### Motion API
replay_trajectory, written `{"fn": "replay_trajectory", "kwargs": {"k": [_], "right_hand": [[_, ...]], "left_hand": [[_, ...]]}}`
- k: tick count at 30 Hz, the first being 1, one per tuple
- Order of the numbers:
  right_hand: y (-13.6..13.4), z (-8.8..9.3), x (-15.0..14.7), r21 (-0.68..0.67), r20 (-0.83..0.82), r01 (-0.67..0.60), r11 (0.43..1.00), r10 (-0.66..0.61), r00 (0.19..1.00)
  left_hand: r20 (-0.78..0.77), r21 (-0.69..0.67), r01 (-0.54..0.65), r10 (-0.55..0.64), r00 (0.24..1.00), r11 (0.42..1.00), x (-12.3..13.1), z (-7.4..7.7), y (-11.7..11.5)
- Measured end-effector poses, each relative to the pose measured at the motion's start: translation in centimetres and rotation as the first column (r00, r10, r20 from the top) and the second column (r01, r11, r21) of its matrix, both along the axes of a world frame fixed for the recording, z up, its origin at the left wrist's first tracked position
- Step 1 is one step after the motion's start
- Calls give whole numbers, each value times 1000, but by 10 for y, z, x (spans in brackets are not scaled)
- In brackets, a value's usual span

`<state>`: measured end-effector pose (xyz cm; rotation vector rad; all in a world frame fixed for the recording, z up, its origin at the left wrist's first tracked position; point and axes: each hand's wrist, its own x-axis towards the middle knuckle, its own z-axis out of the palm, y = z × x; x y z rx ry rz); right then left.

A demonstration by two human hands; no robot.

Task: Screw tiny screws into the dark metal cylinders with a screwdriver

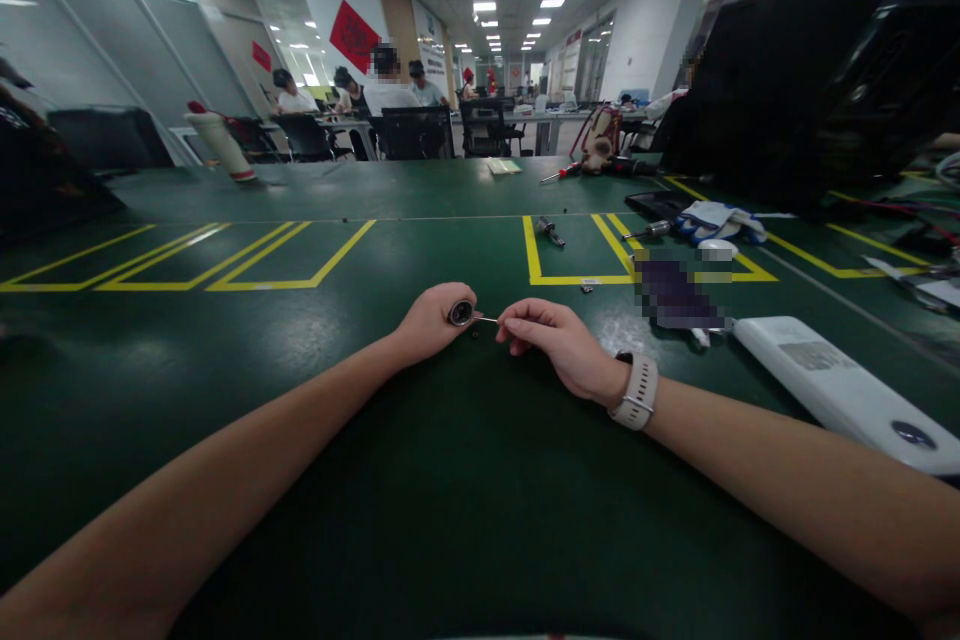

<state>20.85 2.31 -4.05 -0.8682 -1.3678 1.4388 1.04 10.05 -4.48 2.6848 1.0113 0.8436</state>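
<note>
My left hand (433, 320) is closed around a small cylindrical metal part (460, 312), its dark round end facing me. Between the fingers of my right hand (544, 330) is pinched a thin metal rod (488, 320), which reaches left to the side of that part. The rod's far tip is too small to make out, and my fingers cover its other end. On the green table just below the two hands lies a tiny dark piece (475, 335). A pale watch strap (637, 391) circles my right wrist.
Small metal parts (551, 232) lie beyond my hands within yellow tape lines (534, 250). To the right are a white oblong device (832, 375), a blurred dark item (675, 292), gloves (720, 220) and a large black monitor (795, 70). A red-tipped screwdriver (555, 176) lies farther back.
</note>
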Motion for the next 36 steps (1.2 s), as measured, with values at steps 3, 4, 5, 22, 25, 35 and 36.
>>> {"fn": "replay_trajectory", "kwargs": {"k": [3, 4, 5, 22, 25, 35, 36], "right_hand": [[1, 0, 0, -40, -46, 1, 999, -3, 999], [1, 0, -1, -49, -61, 3, 999, -6, 998], [2, 0, -1, -54, -74, 5, 999, -9, 997], [4, -5, -1, -61, -131, 67, 996, -74, 989], [3, -5, -1, -44, -120, 104, 994, -109, 987], [1, -4, -3, 12, -57, 164, 986, -163, 985], [1, -4, -3, 19, -53, 174, 985, -173, 984]], "left_hand": [[39, -13, 51, -50, 998, 999, -1, 0, 0], [47, -14, 64, -63, 997, 998, -1, 0, 1], [48, -14, 72, -71, 996, 997, -1, 0, 1], [-139, 107, -34, 49, 989, 994, 0, 0, 1], [-151, 123, -61, 79, 985, 991, 0, 0, 1], [-194, 143, -98, 125, 973, 985, 1, 1, -1], [-195, 144, -105, 132, 972, 984, 1, 1, -1]]}}
